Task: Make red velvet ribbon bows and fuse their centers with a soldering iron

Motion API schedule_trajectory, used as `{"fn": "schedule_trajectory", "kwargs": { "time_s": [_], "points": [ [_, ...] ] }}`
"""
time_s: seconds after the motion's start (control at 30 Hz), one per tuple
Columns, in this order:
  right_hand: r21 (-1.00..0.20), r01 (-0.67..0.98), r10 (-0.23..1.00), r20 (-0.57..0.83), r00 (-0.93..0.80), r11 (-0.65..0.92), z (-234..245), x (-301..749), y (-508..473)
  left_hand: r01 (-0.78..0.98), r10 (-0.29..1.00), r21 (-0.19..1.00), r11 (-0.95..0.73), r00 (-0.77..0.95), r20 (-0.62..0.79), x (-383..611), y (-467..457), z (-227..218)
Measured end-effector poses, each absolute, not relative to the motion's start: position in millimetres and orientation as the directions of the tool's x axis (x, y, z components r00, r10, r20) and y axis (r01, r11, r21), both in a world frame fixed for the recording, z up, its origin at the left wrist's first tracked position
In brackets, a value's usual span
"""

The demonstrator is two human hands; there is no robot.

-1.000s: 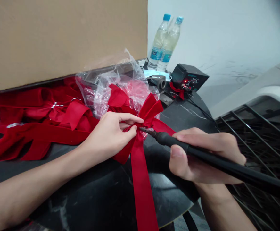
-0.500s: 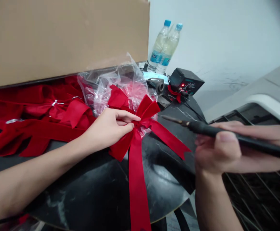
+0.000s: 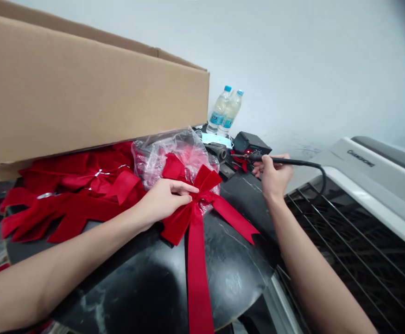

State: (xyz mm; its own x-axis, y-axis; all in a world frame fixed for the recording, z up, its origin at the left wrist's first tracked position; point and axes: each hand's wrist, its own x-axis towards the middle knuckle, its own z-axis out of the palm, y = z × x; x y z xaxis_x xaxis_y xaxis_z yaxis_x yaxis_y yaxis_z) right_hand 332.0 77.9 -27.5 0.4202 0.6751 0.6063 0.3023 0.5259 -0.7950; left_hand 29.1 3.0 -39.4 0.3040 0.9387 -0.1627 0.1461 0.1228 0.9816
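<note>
the left hand [image 3: 164, 199] is closed lightly on the knot of a red velvet bow [image 3: 188, 222], its fingers [image 3: 178, 186] laid across the top and the thumb out of sight. the right hand [image 3: 275, 174] grips the black handle of a soldering iron [image 3: 301, 162] like a pen, raised beside the soldering station [image 3: 253, 143] and well apart from the bow. a red light shows on the station, so the iron may well be hot. if so, a careless swing of the tip toward the bow could scorch the velvet, and touching the clear plastic bag [image 3: 174, 155] under the bow could melt it. the iron's cord [image 3: 322, 178] arcs down toward the wire rack [image 3: 344, 236], where a sudden pull could snag it. the bow sits on the bag on a black marbled surface [image 3: 230, 273], its loops spread and its long tails running down and to the right. one tail hangs past the surface's curved edge, so its weight could drag the bow askew if the left hand lets go. more red bows lie heaped to the left, just below a cardboard box [image 3: 84, 88].
</note>
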Motion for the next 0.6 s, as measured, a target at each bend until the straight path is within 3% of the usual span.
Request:
{"fn": "schedule_trajectory", "kwargs": {
  "time_s": [0.3, 0.6],
  "points": [
    [-0.848, 0.293, 0.770, 0.526, 0.360, 0.442, -53, 315, 117, 0.112, 0.931, 0.987, 0.115, 0.333, -0.146, 27, 0, -36],
    [-0.871, 0.350, 0.913, 0.398, 0.092, 0.344, -67, 315, 134, 0.053, 0.923, 0.990, 0.132, 0.358, -0.142, 25, 4, -33]
  ]
}}
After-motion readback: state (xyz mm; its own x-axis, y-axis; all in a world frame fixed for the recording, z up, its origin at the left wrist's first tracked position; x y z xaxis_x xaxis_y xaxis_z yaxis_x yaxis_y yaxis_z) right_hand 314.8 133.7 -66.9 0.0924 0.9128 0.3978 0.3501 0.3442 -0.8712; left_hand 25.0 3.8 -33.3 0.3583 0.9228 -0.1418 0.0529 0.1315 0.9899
